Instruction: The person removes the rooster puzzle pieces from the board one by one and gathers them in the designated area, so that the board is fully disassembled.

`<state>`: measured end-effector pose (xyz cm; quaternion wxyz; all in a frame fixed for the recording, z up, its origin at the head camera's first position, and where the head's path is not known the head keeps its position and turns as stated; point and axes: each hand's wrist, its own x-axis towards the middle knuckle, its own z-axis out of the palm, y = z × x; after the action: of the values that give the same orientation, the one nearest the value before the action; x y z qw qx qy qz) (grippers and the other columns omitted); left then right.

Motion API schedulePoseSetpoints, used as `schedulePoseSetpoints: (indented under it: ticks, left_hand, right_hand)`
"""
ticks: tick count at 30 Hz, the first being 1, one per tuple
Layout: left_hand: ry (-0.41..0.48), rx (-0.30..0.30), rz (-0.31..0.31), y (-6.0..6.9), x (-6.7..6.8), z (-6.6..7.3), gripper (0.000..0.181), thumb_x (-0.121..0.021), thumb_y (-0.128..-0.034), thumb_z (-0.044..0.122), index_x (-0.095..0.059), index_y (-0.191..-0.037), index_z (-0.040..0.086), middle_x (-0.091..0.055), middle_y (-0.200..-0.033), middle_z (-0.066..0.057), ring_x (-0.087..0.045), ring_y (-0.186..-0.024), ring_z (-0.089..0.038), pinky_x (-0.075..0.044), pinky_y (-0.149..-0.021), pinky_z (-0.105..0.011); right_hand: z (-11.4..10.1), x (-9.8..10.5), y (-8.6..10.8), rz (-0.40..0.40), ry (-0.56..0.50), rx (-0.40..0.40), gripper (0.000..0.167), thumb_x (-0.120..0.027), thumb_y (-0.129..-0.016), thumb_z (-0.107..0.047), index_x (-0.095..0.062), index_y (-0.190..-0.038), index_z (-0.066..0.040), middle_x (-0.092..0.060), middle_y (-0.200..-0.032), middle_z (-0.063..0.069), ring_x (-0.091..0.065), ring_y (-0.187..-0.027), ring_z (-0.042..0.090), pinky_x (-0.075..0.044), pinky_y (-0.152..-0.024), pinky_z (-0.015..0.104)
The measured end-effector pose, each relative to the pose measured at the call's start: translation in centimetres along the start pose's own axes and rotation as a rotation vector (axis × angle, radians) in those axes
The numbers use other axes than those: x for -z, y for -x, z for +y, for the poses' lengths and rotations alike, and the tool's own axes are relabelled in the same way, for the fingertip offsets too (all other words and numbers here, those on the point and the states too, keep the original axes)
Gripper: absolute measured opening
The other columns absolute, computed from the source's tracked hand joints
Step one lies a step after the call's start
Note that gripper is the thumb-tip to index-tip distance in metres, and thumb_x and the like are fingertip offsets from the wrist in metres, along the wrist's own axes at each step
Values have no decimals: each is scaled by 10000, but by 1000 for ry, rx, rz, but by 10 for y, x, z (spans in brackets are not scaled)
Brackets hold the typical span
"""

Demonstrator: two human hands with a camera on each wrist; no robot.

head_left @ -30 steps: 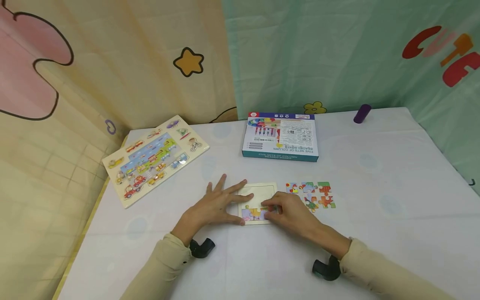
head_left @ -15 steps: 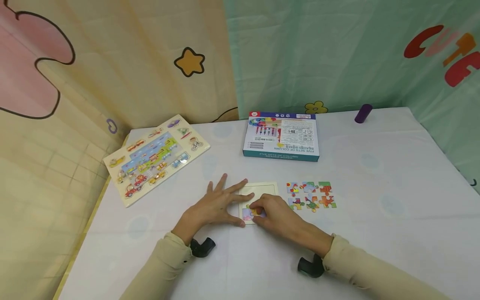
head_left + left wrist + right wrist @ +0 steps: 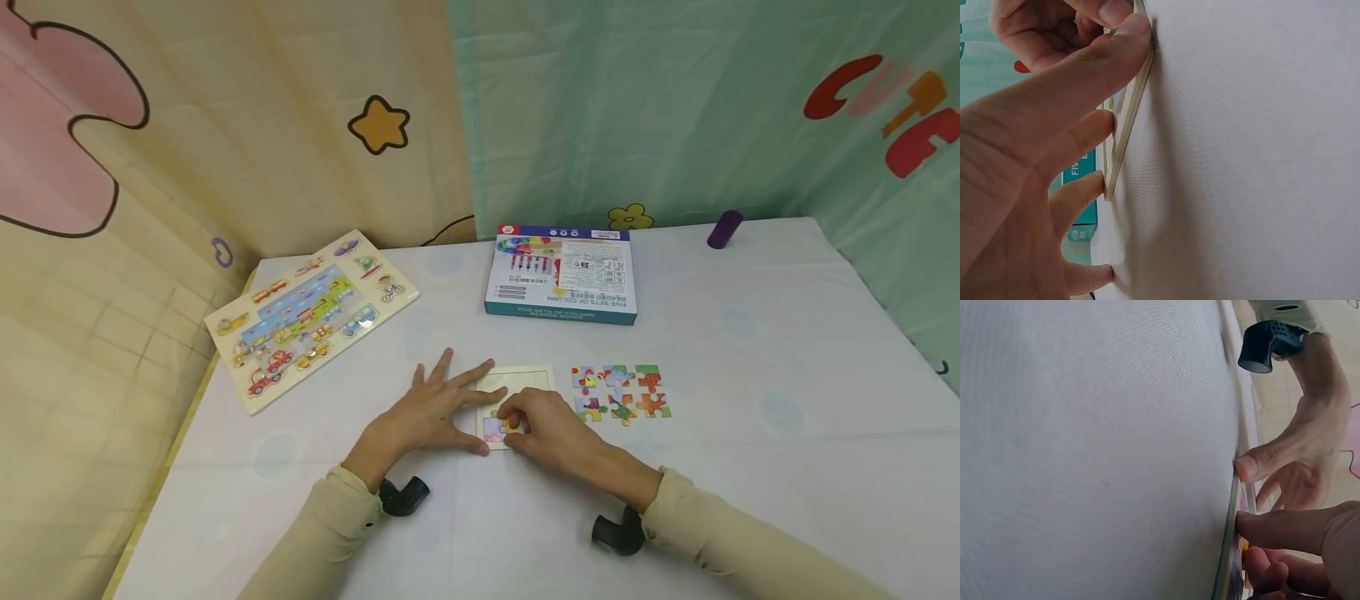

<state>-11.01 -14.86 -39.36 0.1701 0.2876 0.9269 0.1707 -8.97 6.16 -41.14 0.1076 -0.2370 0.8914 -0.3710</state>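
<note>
A small wooden puzzle tray (image 3: pixel 531 379) lies flat before me, with a lilac puzzle piece (image 3: pixel 492 430) in its near left corner. My left hand (image 3: pixel 429 415) spreads its fingers along the tray's left side; the thumb rests at the near corner and the index finger reaches over the tray. Over the near row, my right hand (image 3: pixel 558 435) bends thumb and index finger around a yellow puzzle piece (image 3: pixel 504 423), mostly covered by the fingers. The right wrist view shows the right thumb (image 3: pixel 1272 529) at the tray's edge. Other pieces under this hand are hidden.
Several loose puzzle pieces (image 3: pixel 621 407) lie in two rows right of the tray. Farther back stand a boxed bead set (image 3: pixel 561 275) and a purple cylinder (image 3: pixel 724 229). A vehicle picture board (image 3: pixel 311 321) lies at the back left.
My right hand has shifted left along the tray's near row, from the right-hand piece to the yellow one, then stayed nearly still. The left hand has kept its place.
</note>
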Motion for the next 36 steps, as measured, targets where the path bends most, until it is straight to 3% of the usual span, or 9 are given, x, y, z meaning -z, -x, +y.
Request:
schedulePoseSetpoints:
  ticks: [10, 27, 36]
  left_hand:
    - [-4, 11, 4, 0, 1, -1, 773, -820, -714, 521, -540, -1411, 339, -221, -1622, 58, 22, -1454, -499, -47, -1065, -758]
    - [3, 22, -1, -1, -1, 0, 783, -823, -709, 526, -536, -1413, 341, -212, -1624, 66, 31, -1460, -487, -41, -1068, -755]
    - [2, 20, 0, -1, -1, -1, 775, -822, -712, 529, -541, -1410, 341, -217, -1623, 68, 27, -1460, -487, -47, -1066, -756]
  right_hand:
    - [-1, -1, 1, 64, -16, 15, 213, -816, -764, -12, -707, -943, -55, -569, -774, -42, -514, -693, 122, -452, -610, 219]
    - [-2, -1, -5, 40, -103, -100, 161, -776, -762, 15, -691, -880, -55, -569, -706, -38, -519, -663, 109, -465, -596, 242]
    - [0, -5, 2, 112, -122, -38, 166, -773, -799, -16, -663, -875, -114, -601, -725, -80, -533, -636, 75, -477, -579, 221]
